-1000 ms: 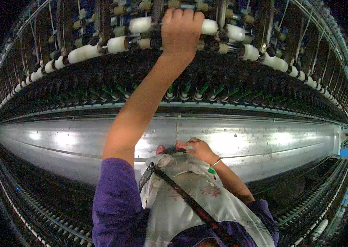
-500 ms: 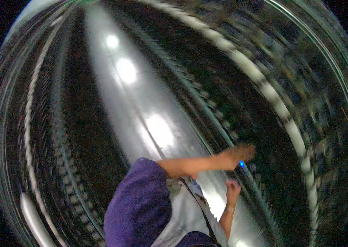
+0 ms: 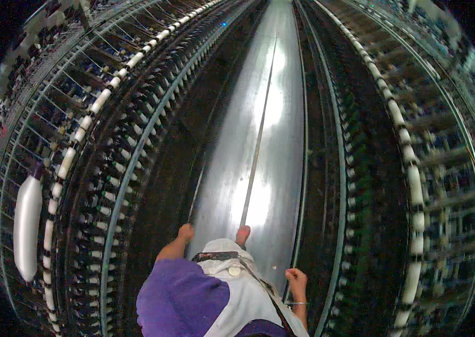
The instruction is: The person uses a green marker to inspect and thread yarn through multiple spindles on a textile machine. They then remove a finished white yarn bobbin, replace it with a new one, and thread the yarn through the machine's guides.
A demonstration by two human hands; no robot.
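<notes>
My left hand (image 3: pixel 186 231) hangs beside my purple sleeve, at the left edge of the shiny floor. Its fingers are too small and turned away to make out. My right hand (image 3: pixel 297 281) is held low at the right edge of the floor, with a thin band round the wrist. Its fingers are curled in and look closed; what they hold, if anything, is hidden. A white apron (image 3: pixel 254 286) with a dark strap covers my front. Neither hand touches the machines beside it.
A smooth grey aisle floor (image 3: pixel 232 163) runs ahead between two long spinning frames. Rows of bobbins (image 3: pixel 115 181) line the left frame beside a rail; white rollers (image 3: pixel 415 194) run along the right one. A large white roving bobbin (image 3: pixel 27 227) hangs at far left.
My view has swung round so the aisle runs nearly straight ahead. My left arm, stretched across my front to the right before, now hangs at my left side. The right hand stays low.
</notes>
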